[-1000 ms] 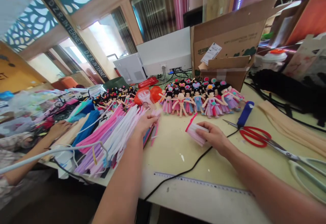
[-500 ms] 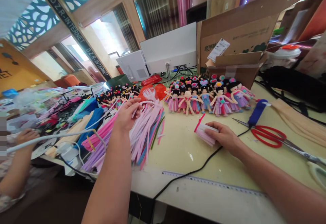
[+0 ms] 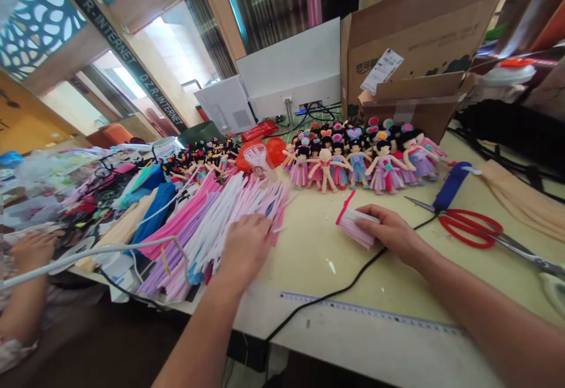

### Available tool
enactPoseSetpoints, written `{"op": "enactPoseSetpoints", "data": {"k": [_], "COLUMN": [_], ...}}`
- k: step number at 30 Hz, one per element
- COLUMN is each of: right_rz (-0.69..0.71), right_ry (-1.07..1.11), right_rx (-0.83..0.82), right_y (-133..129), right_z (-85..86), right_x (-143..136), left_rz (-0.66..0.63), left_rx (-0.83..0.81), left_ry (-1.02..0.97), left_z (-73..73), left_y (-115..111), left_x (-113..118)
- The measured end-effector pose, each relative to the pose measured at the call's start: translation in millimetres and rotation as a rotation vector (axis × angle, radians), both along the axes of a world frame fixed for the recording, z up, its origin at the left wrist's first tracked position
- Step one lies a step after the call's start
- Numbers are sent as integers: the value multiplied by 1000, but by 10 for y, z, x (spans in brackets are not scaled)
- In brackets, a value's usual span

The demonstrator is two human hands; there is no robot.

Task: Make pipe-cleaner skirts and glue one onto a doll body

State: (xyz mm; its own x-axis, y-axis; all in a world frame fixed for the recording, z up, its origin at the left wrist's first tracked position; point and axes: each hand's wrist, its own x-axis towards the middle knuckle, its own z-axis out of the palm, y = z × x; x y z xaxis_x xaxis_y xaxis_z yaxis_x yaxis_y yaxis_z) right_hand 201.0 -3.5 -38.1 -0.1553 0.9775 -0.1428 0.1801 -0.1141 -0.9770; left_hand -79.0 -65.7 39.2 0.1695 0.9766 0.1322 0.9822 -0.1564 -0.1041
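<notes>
My left hand lies palm down on the near end of a big heap of pink, white and purple pipe cleaners, fingers spread over the strands. My right hand grips a small bundle of short pink and white pipe cleaner pieces, held against the yellow table. A red strand sticks up from that bundle. Behind both hands stands a row of small dolls in pink and purple dresses.
Red-handled scissors and a blue glue gun with a black cable lie to the right. A clear ruler runs along the front edge. A cardboard box stands behind. Another person's hand is at far left.
My left hand, lifted with a few strands half a second ago, has come down and nearer onto the front of the heap. The right hand has kept its bundle in place.
</notes>
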Motion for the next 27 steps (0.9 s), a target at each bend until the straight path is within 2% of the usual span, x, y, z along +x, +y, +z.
{"op": "enactPoseSetpoints", "data": {"k": [2,4,6,9,12,14,16,18,21,24,27], "right_rz": [-3,-7,-11,-6,-10,-12,-9,-2,16,36,35], "right_ry": [-9,-16,-8,4,20,35,44,55,77,77,77], "right_rx": [14,22,25,40,45,49,50,36,40,86,99], "right_y": [-1,0,3,6,3,3,6,8,1,-8,2], "right_z": [-5,-19,-36,-47,-33,-16,3,22,52,72,70], "right_x": [10,21,27,24,19,18,20,23,27,37,58], "left_rz": [-205,-248,-201,-76,-36,-35,-41,-132,-260,-281,-239], "left_rx": [-77,-168,-208,-233,-256,-254,-190,-97,-170,-321,-457], "left_ry": [62,149,173,161,151,116,-1,-198,-619,-951,-1191], "left_z": [-137,-275,-381,-447,-413,-342,-242,-141,-77,-172,-349], "left_y": [148,300,428,547,577,558,524,499,528,639,746], "left_x": [216,296,227,-30,-204,-170,-10,234,631,922,1060]}}
